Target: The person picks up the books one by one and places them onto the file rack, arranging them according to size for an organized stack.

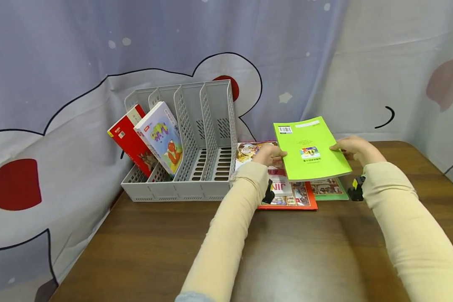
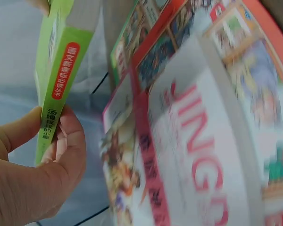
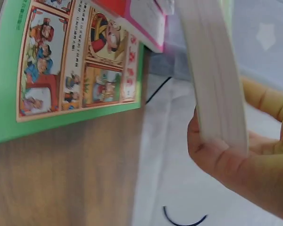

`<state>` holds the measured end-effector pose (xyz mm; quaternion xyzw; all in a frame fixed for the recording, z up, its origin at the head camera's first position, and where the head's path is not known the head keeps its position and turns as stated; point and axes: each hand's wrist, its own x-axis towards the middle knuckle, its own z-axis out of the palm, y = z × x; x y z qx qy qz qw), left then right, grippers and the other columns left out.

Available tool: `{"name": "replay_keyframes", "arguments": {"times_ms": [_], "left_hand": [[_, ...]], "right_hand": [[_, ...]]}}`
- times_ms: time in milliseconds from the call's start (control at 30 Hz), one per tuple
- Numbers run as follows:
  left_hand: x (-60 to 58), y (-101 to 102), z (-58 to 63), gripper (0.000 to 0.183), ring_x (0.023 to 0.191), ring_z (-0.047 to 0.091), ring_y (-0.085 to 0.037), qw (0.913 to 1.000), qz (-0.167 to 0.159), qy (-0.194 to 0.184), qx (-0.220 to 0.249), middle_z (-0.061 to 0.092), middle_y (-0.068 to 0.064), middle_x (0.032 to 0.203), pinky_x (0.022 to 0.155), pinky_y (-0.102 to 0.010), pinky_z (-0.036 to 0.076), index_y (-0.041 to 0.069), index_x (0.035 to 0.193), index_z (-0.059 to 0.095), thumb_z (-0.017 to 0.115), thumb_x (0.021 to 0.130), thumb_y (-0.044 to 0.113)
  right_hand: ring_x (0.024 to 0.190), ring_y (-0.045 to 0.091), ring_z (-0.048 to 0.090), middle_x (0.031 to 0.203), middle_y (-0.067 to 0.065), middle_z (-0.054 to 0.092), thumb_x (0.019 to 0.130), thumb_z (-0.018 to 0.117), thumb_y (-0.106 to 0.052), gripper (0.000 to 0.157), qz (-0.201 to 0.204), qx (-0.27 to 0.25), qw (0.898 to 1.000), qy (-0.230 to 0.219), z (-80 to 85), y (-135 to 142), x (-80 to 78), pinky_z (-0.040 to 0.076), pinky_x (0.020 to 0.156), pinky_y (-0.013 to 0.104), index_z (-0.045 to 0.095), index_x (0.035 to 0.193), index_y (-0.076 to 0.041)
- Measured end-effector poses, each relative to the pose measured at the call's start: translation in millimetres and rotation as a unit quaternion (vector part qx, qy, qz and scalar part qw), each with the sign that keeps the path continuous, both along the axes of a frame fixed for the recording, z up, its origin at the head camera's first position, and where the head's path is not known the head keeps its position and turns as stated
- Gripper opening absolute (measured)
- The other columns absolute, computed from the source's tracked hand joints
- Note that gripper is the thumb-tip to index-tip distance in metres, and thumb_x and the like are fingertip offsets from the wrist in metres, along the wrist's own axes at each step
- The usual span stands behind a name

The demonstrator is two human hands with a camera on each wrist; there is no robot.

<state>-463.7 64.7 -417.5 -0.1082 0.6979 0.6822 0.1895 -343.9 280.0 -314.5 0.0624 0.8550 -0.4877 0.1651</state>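
Note:
Both hands hold a bright green book point(image 1: 305, 142) above the other books, its back cover with a barcode facing up. The left hand point(image 1: 269, 155) pinches the spine side; the left wrist view shows its thumb and fingers around the green spine point(image 2: 61, 75). At the opposite side the right hand point(image 1: 356, 149) grips the page edge point(image 3: 217, 80), thumb on one side and fingers beneath. Under the green book lie a red-edged comic book point(image 1: 305, 197), a white and pink book point(image 1: 281, 186) and a green-edged comic book point(image 1: 330, 189), overlapping one another.
A grey perforated file rack point(image 1: 181, 186) with several slots stands left of the loose books. In its left slots lean a red book point(image 1: 132, 140) and a white book point(image 1: 162, 136) with a cartoon cover. Behind the brown wooden table point(image 1: 166, 235) hangs a patterned curtain point(image 1: 154, 37).

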Motion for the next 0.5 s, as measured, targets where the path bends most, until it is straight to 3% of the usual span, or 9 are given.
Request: {"name": "replay_keyframes", "arguments": {"times_ms": [67,167,233,333,433,500], "left_hand": [[39.7,-21,39.5,0.014,0.075,0.071,-0.026,0.9996,-0.003,0.028,-0.009,0.072,-0.017,0.088,0.062,-0.031,0.056,-0.001,0.093,0.070,0.069,0.079,-0.006],[95.2,-44,92.1,0.037,0.099,0.067,-0.030,0.9964,0.005,0.075,-0.041,0.067,-0.020,0.110,0.083,-0.033,0.055,-0.002,0.116,0.064,0.068,0.080,-0.008],[123.2,-57,116.8,0.043,0.107,0.063,-0.033,0.9936,0.001,0.107,-0.034,0.063,-0.023,0.118,0.091,-0.037,0.052,-0.004,0.123,0.058,0.064,0.081,-0.012],[128.8,-70,121.5,0.042,0.091,0.069,-0.027,0.9857,0.007,0.164,-0.040,0.065,-0.022,0.115,0.077,-0.030,0.057,-0.005,0.119,0.061,0.067,0.078,-0.014],[116.1,-82,109.7,0.040,0.073,0.063,-0.013,0.9741,0.007,0.221,-0.045,0.067,-0.022,0.107,0.062,-0.020,0.054,-0.006,0.112,0.064,0.071,0.074,-0.013],[112.2,-90,105.6,0.040,0.071,0.059,-0.010,0.9669,0.010,0.250,-0.052,0.066,-0.023,0.106,0.061,-0.019,0.053,-0.006,0.112,0.064,0.072,0.074,-0.012]], "right_hand": [[0.057,0.003,0.048,0.066,-0.010,0.053,0.097,0.049,-0.017,0.040,0.030,0.005,0.999,0.021,5.3,-3,1.5,0.044,0.057,0.021,0.040,0.126,0.010],[0.054,0.002,0.043,0.063,-0.010,0.052,0.097,0.051,-0.019,0.041,0.061,0.008,0.997,0.046,12.0,-7,4.9,0.038,0.051,0.019,0.039,0.125,0.009],[0.054,0.003,0.041,0.065,-0.008,0.048,0.097,0.050,-0.023,0.048,0.074,0.023,0.995,0.066,15.4,-11,7.7,0.035,0.051,0.019,0.036,0.129,0.011],[0.051,0.005,0.037,0.061,-0.007,0.044,0.099,0.046,-0.026,0.049,0.073,0.032,0.991,0.105,17.7,-20,14.1,0.033,0.049,0.021,0.034,0.127,0.012],[0.047,0.004,0.043,0.057,-0.009,0.049,0.102,0.039,-0.025,0.040,0.070,-0.001,0.987,0.143,18.2,-34,19.7,0.039,0.047,0.020,0.034,0.120,0.010],[0.048,0.002,0.053,0.056,-0.010,0.057,0.103,0.035,-0.023,0.035,0.069,-0.052,0.984,0.152,18.9,-43,22.9,0.046,0.049,0.019,0.030,0.119,0.008]]}}
